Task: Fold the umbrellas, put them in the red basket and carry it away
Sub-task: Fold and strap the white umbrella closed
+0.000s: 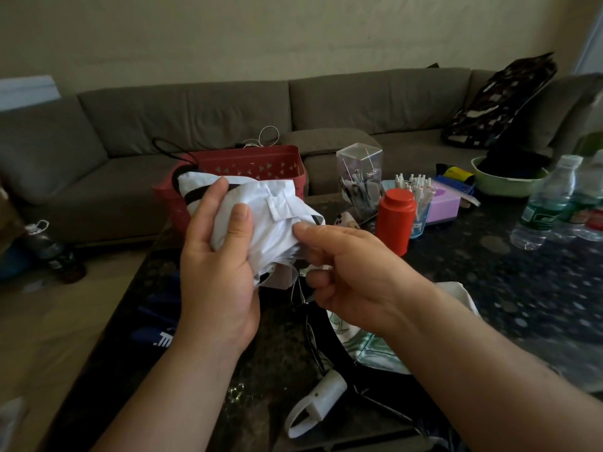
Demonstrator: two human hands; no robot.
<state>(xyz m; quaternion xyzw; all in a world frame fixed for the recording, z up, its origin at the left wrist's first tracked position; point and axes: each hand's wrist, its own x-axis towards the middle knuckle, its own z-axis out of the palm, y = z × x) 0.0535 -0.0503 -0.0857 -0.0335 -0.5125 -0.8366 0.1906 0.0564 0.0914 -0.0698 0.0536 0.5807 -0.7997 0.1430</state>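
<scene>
I see the red basket [261, 164] at the table's far edge, and in front of it my left hand [218, 272] wraps round the bunched white umbrella [274, 220] while my right hand [346, 265] pinches its canopy edge. If that pinch slips, I judge the folds spring loose before the strap tab [277, 207] closes; the second umbrella [375, 347] lies unfolded on the table below.

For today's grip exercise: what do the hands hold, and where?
The left hand grips the white umbrella round its bundled canopy; the right hand pinches its fabric edge.

My dark speckled tabletop [489, 288] carries the red basket [261, 164] at its far edge, an orange canister [395, 220] mid-table, and water bottles [548, 203] toward the right edge.
</scene>
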